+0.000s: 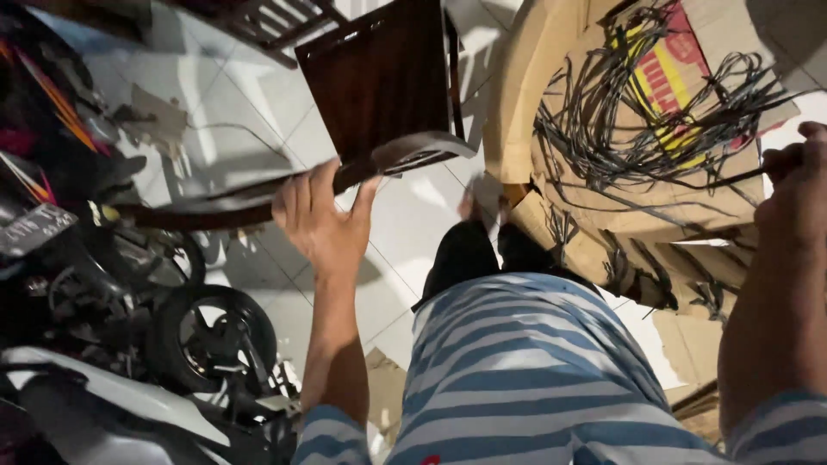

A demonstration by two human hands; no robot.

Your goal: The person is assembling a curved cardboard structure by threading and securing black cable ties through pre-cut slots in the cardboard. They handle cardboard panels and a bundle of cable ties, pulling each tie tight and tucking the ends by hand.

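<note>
Gripping a long dark curved strip (258,194) with my left hand (323,220), fingers curled over it above the white tiled floor (258,112); my right hand (797,185) is closing on its far thin end, so I am keeping both wrists level to avoid twisting it

Long dark curved strip (258,200), blurred, held level above floor; thin black strand (732,176) pulled taut from tangled pile.

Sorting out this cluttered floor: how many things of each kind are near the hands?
Long dark curved strip, held by left hand: 1
Dark brown wooden chair: 1
Flattened brown cardboard sheet with black strands: 1
Black motorcycle wheel: 1
Total: 4
</note>
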